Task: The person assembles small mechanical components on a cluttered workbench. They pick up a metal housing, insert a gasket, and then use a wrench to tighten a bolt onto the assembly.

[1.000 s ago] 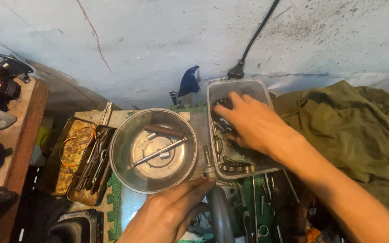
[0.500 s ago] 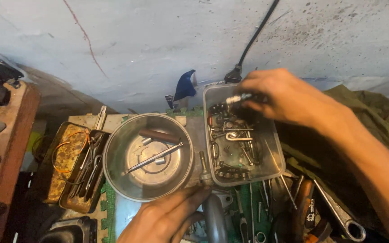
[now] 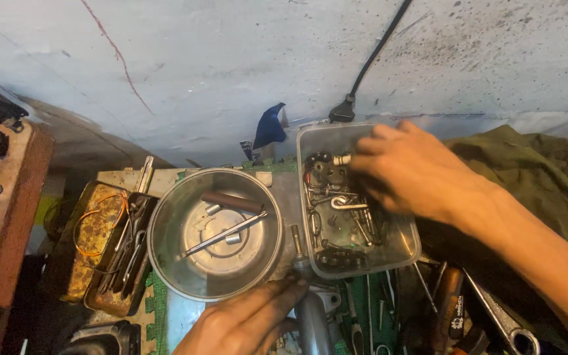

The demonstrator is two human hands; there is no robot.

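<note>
My right hand (image 3: 415,174) hovers over the far end of a clear plastic box (image 3: 407,244) that holds several small metal bolts, hooks and fittings. Its fingertips pinch a small white-tipped part (image 3: 342,160) just above the box's contents. My left hand (image 3: 248,322) lies at the near edge, fingers curled against a grey metal tube (image 3: 313,325) and touching the rim of a round steel bowl (image 3: 165,260). Inside the bowl lie a brown rod (image 3: 231,202) and a thin metal tool (image 3: 225,235).
A rusty tin (image 3: 93,243) with an orange wire and tools sits left of the bowl. Wrenches (image 3: 501,322) and screwdrivers lie at the lower right, an olive cloth (image 3: 547,177) at right. A black cable (image 3: 369,59) runs up the concrete wall; a wooden shelf (image 3: 14,217) stands left.
My right hand came up out of the box with the small white-tipped part and shifted toward the box's far end. My left hand stayed by the bowl.
</note>
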